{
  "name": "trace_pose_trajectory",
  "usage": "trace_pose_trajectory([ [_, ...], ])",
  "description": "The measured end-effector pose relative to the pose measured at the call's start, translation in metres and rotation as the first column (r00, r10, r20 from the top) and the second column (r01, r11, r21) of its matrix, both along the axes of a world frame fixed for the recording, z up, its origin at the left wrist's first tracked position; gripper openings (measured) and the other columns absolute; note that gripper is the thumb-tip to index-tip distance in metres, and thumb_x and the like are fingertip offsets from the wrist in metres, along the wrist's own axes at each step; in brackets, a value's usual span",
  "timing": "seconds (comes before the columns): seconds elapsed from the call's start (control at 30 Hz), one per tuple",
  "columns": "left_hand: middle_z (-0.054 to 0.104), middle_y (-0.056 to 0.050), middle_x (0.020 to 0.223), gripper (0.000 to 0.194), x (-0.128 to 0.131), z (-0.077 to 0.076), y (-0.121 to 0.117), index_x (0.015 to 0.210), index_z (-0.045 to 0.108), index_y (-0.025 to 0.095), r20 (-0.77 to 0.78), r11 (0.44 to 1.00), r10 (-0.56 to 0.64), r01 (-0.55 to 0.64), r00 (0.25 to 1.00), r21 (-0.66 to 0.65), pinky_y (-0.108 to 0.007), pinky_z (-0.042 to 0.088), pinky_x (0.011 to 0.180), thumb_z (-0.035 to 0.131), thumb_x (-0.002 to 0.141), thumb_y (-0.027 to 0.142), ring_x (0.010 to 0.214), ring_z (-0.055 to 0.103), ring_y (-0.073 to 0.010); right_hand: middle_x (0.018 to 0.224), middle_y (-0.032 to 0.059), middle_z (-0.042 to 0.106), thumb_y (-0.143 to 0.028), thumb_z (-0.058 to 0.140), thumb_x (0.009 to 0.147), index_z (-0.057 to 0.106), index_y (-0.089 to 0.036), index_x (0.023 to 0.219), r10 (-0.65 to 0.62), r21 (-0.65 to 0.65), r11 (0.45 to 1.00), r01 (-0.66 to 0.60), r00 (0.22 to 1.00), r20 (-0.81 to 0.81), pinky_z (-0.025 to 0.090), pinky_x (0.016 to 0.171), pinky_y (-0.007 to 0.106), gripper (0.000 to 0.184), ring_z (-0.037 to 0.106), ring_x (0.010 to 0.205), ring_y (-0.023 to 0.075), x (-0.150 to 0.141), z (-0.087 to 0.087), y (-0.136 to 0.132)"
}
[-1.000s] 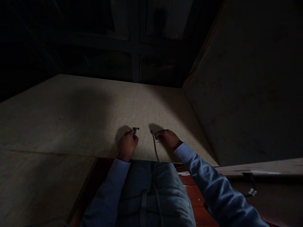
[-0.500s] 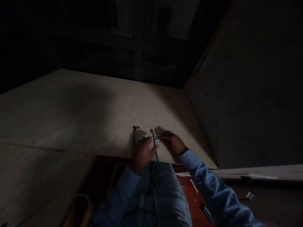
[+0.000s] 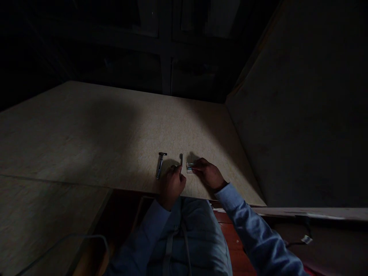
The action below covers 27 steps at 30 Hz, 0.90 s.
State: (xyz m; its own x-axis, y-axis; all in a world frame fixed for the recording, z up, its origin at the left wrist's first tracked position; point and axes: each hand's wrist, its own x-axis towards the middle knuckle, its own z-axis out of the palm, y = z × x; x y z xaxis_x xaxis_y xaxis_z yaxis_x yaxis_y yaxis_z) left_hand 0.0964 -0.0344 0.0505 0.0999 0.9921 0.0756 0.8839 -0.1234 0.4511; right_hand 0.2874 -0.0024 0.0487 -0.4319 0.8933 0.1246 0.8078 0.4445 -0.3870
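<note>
My left hand (image 3: 173,184) is closed, thumb and fingers pinched round a slim grey toothbrush (image 3: 181,158); its narrow head points away from me and the palm hides most of the handle. In my right hand (image 3: 209,173) the fingertips grip a small clear pack (image 3: 189,168) with a blue-and-white label, at the tabletop. Its exact contents are too dark to make out. Left of my left hand lies a T-shaped razor (image 3: 160,165) with a dark, shiny handle, touched by neither hand.
The pale stone-patterned tabletop (image 3: 161,126) ends just in front of my body. A dark upright panel (image 3: 299,115) borders it on the right. Near the lower left a thin cable (image 3: 83,236) curves, and another cable with a white tag (image 3: 306,239) hangs at the right.
My left hand has closed on the toothbrush and drawn it left, away from the pack and more upright in view. My right hand keeps its grip on the pack, nearly still.
</note>
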Motion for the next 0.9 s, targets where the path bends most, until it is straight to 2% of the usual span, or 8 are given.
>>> trace_pose_trajectory([
  [0.13, 0.073, -0.009, 0.106, 0.038, -0.003, -0.013, 0.002, 0.117, 0.070, 0.019, 0.052, 0.997, 0.012, -0.016, 0.999, 0.081, -0.033, 0.054, 0.082, 0.058, 0.081, 0.012, 0.095, 0.069, -0.0238, 0.110, 0.0080, 0.070, -0.022, 0.063, 0.095, 0.077, -0.027, 0.112, -0.058, 0.022, 0.998, 0.060, 0.997, -0.051, 0.057, 0.084, 0.032, 0.023, 0.070, 0.097, 0.0210, -0.001, -0.001, -0.008],
  [0.3, 0.074, -0.007, 0.097, 0.029, -0.008, -0.029, 0.000, 0.105, 0.075, 0.020, 0.120, 0.970, 0.014, -0.042, 0.993, 0.238, -0.032, 0.055, 0.077, 0.059, 0.082, 0.013, 0.088, 0.070, -0.0228, 0.105, 0.0089, 0.070, -0.026, 0.060, 0.096, 0.075, -0.023, 0.112, -0.084, 0.046, 0.994, 0.099, 0.962, -0.258, 0.058, 0.084, 0.034, 0.022, 0.069, 0.093, 0.0210, 0.003, -0.013, -0.016],
  [0.4, 0.074, -0.006, 0.094, 0.026, -0.010, -0.033, 0.000, 0.103, 0.076, 0.021, 0.180, 0.950, -0.010, -0.046, 0.984, 0.308, -0.031, 0.056, 0.077, 0.061, 0.083, 0.014, 0.086, 0.071, -0.0220, 0.101, 0.0088, 0.069, -0.030, 0.060, 0.097, 0.075, -0.023, 0.110, -0.076, 0.073, 0.991, 0.110, 0.928, -0.364, 0.059, 0.084, 0.035, 0.021, 0.069, 0.092, 0.0211, 0.005, -0.020, -0.019],
  [0.5, 0.075, -0.005, 0.094, 0.026, -0.011, -0.032, 0.000, 0.104, 0.076, 0.021, 0.228, 0.946, -0.030, -0.046, 0.973, 0.320, -0.029, 0.056, 0.077, 0.062, 0.083, 0.014, 0.086, 0.072, -0.0205, 0.102, 0.0093, 0.068, -0.032, 0.059, 0.097, 0.075, -0.022, 0.112, -0.068, 0.099, 0.988, 0.120, 0.905, -0.420, 0.059, 0.084, 0.036, 0.023, 0.069, 0.095, 0.0218, 0.005, -0.024, -0.021],
  [0.6, 0.076, -0.005, 0.099, 0.027, -0.011, -0.030, -0.001, 0.108, 0.075, 0.022, 0.247, 0.952, -0.047, -0.032, 0.968, 0.306, -0.029, 0.057, 0.078, 0.062, 0.085, 0.015, 0.088, 0.072, -0.0200, 0.107, 0.0098, 0.066, -0.033, 0.059, 0.097, 0.074, -0.023, 0.115, -0.056, 0.114, 0.987, 0.114, 0.906, -0.420, 0.059, 0.087, 0.036, 0.026, 0.067, 0.100, 0.0219, 0.005, -0.027, -0.022],
  [0.73, 0.075, -0.007, 0.112, 0.029, -0.010, -0.027, -0.001, 0.114, 0.073, 0.022, 0.245, 0.957, -0.082, 0.008, 0.966, 0.289, -0.032, 0.058, 0.083, 0.062, 0.087, 0.019, 0.096, 0.073, -0.0215, 0.112, 0.0109, 0.064, -0.037, 0.059, 0.097, 0.075, -0.026, 0.119, -0.013, 0.167, 0.983, 0.073, 0.943, -0.332, 0.058, 0.092, 0.039, 0.029, 0.065, 0.107, 0.0238, 0.006, -0.033, -0.022],
  [0.9, 0.075, -0.006, 0.114, 0.029, -0.009, -0.027, -0.001, 0.112, 0.074, 0.023, 0.223, 0.963, -0.087, 0.025, 0.971, 0.268, -0.034, 0.058, 0.084, 0.060, 0.087, 0.019, 0.099, 0.073, -0.0222, 0.111, 0.0119, 0.063, -0.037, 0.055, 0.098, 0.075, -0.025, 0.121, 0.003, 0.208, 0.977, 0.054, 0.964, -0.265, 0.059, 0.090, 0.039, 0.032, 0.066, 0.105, 0.0243, 0.007, -0.037, -0.021],
])
